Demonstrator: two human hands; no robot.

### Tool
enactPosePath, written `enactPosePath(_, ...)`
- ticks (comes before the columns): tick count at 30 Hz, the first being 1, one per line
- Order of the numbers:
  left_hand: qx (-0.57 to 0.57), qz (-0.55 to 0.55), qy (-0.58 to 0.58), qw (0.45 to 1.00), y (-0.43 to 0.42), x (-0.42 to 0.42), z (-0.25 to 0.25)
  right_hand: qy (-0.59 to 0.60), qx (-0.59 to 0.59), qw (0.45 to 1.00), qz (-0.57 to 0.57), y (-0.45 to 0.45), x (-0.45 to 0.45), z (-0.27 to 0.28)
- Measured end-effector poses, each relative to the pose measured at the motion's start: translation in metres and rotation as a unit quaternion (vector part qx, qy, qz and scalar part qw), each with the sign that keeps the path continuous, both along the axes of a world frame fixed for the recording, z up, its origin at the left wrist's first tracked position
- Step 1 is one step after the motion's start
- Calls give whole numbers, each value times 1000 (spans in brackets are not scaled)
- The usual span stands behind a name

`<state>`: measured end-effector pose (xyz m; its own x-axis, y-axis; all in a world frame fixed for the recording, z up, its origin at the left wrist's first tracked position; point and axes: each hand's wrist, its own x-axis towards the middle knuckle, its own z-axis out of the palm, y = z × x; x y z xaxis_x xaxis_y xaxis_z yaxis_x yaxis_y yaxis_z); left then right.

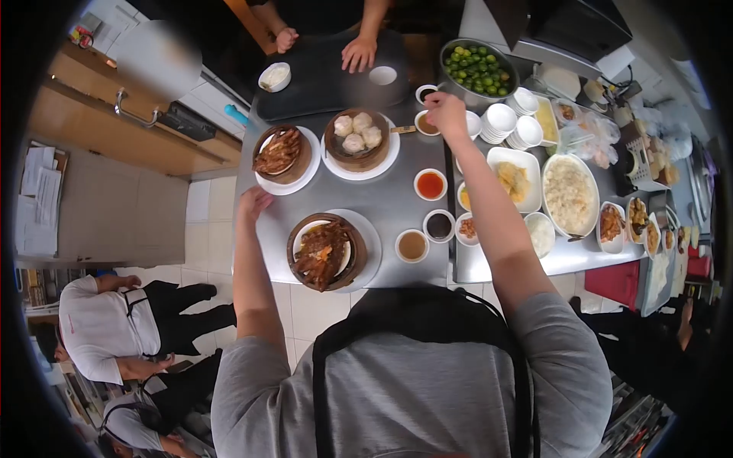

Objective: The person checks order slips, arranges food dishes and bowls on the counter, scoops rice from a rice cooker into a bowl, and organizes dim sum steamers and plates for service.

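Observation:
My left hand (254, 204) rests with its fingers at the near left rim of the white plate (311, 162) under a steamer of brown food (279, 151). My right hand (445, 113) is closed over a small cup of brown sauce (427, 124), and what its fingers hold is hidden. Between my hands a steamer of dumplings (356, 136) sits on a white plate. Nearer me is another steamer of dark braised food (322, 252). Cups of red sauce (430, 184), dark sauce (439, 225) and brown sauce (412, 245) stand to its right.
Across the steel counter (382, 197), another person's hands (357, 53) are over a black tray (328, 84). A bowl of green citrus (479, 69), stacked white cups (500, 122) and a rice dish (570, 195) stand right. Other people (114, 320) are at lower left.

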<state>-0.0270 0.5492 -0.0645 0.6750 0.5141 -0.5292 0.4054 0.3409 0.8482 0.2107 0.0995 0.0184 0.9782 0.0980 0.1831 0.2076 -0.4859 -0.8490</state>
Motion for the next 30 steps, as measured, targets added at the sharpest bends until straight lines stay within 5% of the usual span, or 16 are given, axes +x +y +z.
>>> enactPosePath(3, 81, -11, 42, 996, 19, -15, 14, 62, 163, 985, 4, -57, -4, 31)
enactPosePath(11, 227, 23, -145, 963, -12, -8, 139, -15, 48, 999, -18, -204, -24, 76)
enactPosePath(18, 375, -22, -176, 910, -237, 42, 215, -206, 95, 973, -47, -309, -41, 141)
enactPosePath(22, 292, -111, -260, 914, -380, 55, 185, -248, 109, 959, -79, -366, -33, 191)
enactPosePath(24, 195, -165, -297, 920, -458, 50, 176, -463, 18, 875, -139, -392, -14, 211)
enactPosePath(26, 93, -208, -309, 923, -517, 46, 160, -507, 8, 850, -143, -408, -3, 239)
enactPosePath(28, 101, -231, -285, 925, -559, 38, 148, -620, -59, 760, -186, -415, 1, 271)
enactPosePath(30, 111, -239, -300, 917, -588, 25, 142, -624, -104, 748, -197, -418, -2, 296)
